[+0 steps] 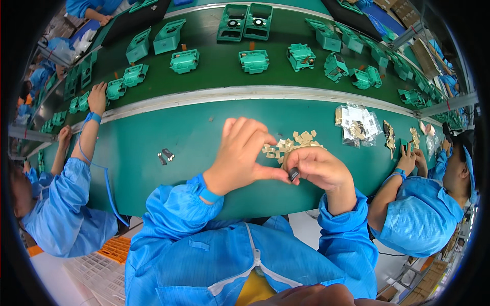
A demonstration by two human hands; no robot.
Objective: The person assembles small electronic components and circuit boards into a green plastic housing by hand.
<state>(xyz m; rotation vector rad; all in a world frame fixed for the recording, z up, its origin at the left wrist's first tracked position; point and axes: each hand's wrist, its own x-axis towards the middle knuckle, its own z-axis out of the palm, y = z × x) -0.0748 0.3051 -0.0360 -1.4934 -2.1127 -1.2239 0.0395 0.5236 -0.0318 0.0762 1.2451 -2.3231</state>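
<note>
Green worktop (pixel 135 132), flat gold squares (pixel 304 137) toward far edge.
Right hand (pixel 322 167) pinches small black block (pixel 293 174); wide-spread left hand (pixel 237 158), thumb perhaps steadying it.

The green benchtop (pixel 153 127) supports black components (pixel 167 153) at left, a loose pile of gold-coloured square pieces (pixel 305 136) right of centre, and clear plastic bags (pixel 360 125) farther right.

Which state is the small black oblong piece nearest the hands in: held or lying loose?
Held: the small black oblong piece is pinched by the right hand, the left hand's thumb close beside it.
</note>
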